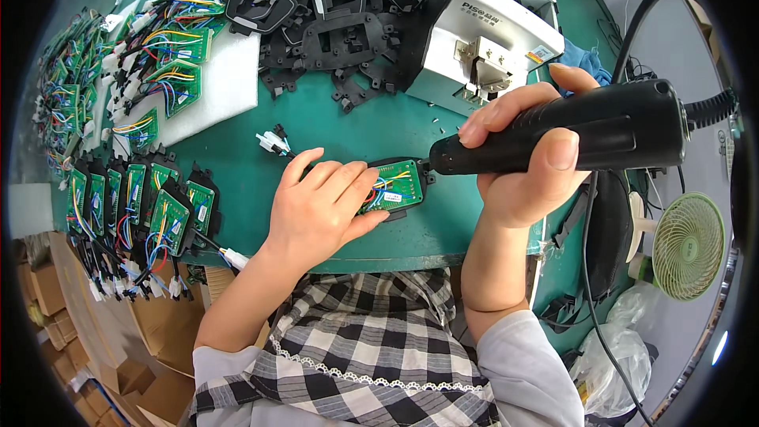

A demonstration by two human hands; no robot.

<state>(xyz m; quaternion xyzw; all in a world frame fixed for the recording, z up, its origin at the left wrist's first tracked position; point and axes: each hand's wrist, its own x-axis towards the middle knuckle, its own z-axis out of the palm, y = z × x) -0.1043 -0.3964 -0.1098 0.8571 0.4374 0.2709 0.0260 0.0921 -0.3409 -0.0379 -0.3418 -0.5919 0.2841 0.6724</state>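
Observation:
My right hand (pixel 514 194) is wrapped around a black electric screwdriver (pixel 601 134), which lies nearly level and points left. Its tip meets the right end of a green circuit board (pixel 409 179) seated on a black plastic frame, near a corner tab. Over the left part of that board rests my left hand (pixel 320 202), fingers on its upper side and thumb along the near edge, holding it on the table. Coloured wires cross the board, partly under my fingers. White connectors (pixel 273 142) stick out beyond my left hand.
Framed boards (pixel 170 217) stand in a row at the left. Several wired boards (pixel 180 87) lie on white foam (pixel 237 71). Black plastic frames (pixel 340 39) are piled at the back, beside a white machine (pixel 482 32). A green fan (pixel 688 245) stands right.

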